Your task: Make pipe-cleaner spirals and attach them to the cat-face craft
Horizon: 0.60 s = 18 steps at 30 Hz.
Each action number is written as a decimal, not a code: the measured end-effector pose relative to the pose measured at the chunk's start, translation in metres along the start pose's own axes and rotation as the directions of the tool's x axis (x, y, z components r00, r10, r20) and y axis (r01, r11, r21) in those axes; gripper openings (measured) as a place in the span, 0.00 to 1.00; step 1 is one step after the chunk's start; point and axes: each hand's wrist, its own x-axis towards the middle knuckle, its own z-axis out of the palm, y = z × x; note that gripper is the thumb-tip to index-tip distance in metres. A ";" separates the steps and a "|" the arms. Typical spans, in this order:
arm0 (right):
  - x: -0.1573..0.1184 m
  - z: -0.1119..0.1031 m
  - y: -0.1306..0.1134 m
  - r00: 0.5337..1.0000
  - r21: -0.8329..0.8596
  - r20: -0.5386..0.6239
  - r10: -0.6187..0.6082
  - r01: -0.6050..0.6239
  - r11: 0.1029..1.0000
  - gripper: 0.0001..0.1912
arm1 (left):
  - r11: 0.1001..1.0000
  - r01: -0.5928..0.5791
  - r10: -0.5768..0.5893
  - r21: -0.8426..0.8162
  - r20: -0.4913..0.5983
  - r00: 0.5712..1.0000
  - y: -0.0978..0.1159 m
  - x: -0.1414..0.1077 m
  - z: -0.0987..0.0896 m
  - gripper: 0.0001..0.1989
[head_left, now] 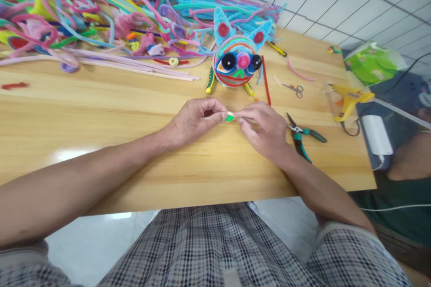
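Observation:
Between my two hands, just above the table, is a small green and whitish piece [229,117]; its exact kind is too small to tell. My left hand [198,119] pinches its left end between thumb and forefinger. From the other side, the closed fingertips of my right hand [264,125] meet its right end. Right behind my hands stands a round animal figure [237,60] made of coloured pipe cleaners, with blue ears, black eyes, a pink nose and yellow-green legs. A red pipe cleaner [266,80] lies beside it.
Heaped pipe cleaners [134,18] cover the back left. To the right lie pliers [301,134], small scissors [294,89], a yellow cutter [278,49] and a yellow glue gun [350,98]. A green packet [373,63] and a white box [377,134] are beyond the table's right edge, near another person's arm.

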 end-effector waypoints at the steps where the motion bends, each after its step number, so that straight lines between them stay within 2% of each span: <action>1: 0.000 -0.001 0.000 1.000 -0.005 -0.013 0.008 -0.008 1.000 0.13 | 1.000 0.001 -0.001 0.000 0.000 1.000 0.000 0.000 0.000 0.11; 5: 0.002 -0.004 -0.002 0.995 -0.021 -0.102 0.025 -0.027 0.999 0.12 | 1.000 0.001 -0.001 -0.001 0.004 1.000 0.000 0.000 0.000 0.12; 10: 0.001 -0.002 -0.001 0.998 -0.038 -0.055 0.027 -0.029 0.999 0.11 | 1.000 0.001 -0.001 0.001 0.004 1.000 0.002 0.000 -0.001 0.10; 14: 0.000 0.001 0.000 1.000 0.002 -0.015 -0.020 0.020 1.000 0.12 | 1.000 0.008 -0.008 -0.003 0.006 1.000 0.002 0.000 -0.001 0.09; 18: 0.001 -0.001 -0.001 0.997 -0.001 -0.069 -0.031 0.031 1.000 0.13 | 1.000 0.005 -0.005 0.000 0.012 1.000 0.004 0.000 -0.001 0.09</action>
